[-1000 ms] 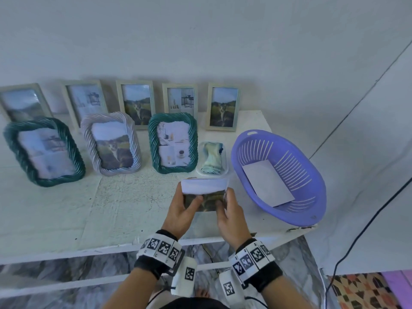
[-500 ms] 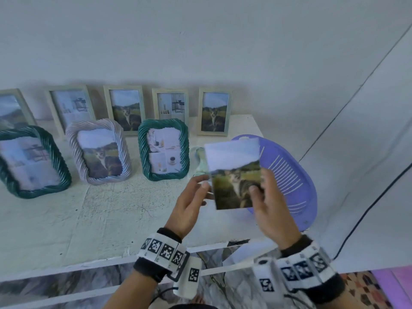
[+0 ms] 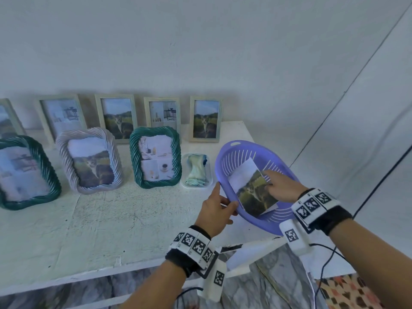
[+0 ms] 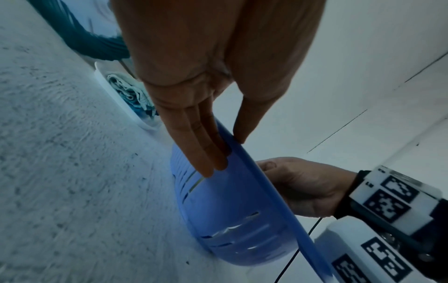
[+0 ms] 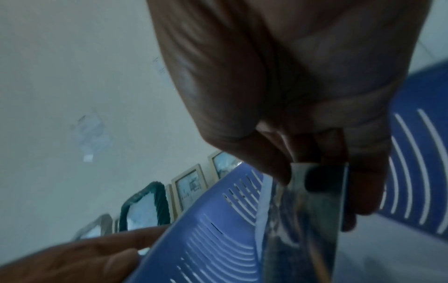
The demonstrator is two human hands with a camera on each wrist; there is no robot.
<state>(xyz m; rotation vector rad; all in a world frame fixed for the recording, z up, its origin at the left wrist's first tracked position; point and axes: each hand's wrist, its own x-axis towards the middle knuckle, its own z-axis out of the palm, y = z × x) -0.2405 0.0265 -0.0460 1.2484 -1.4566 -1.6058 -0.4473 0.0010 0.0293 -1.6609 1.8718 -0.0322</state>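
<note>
Centrally, a photo (image 3: 254, 192) of a cat in a green field sat slanted inside a purple slotted basket (image 3: 234, 161), picture side up. The right hand (image 3: 283, 188) reached into the basket from the right and pinched the photo's right edge between thumb and curled fingers; the right wrist view showed that pinch close up. A white corner of paper (image 3: 273, 207) peeked out from under the photo, inside the basket. The left hand (image 3: 217, 210) gripped the basket's near left rim, thumb on top of the rim and fingers (image 4: 206, 157) laid along the outer wall beneath it.

The basket stood on the right end of a white, scuffed surface (image 3: 111, 219). Just left of the basket lay a small white tray (image 3: 196, 186) holding a folded pale green and blue cloth (image 3: 196, 169). Farther left of the basket stood three rope-twist frames in a row: a green frame (image 3: 156, 157) nearest, then a lilac frame (image 3: 89, 162), then a second green frame (image 3: 24, 172). Behind the basket and to its left, five slim pale frames (image 3: 205, 119) leaned against a plain white wall (image 3: 200, 52), showing cat and room pictures. A black cable (image 3: 383, 182) hung to the right of the basket.
</note>
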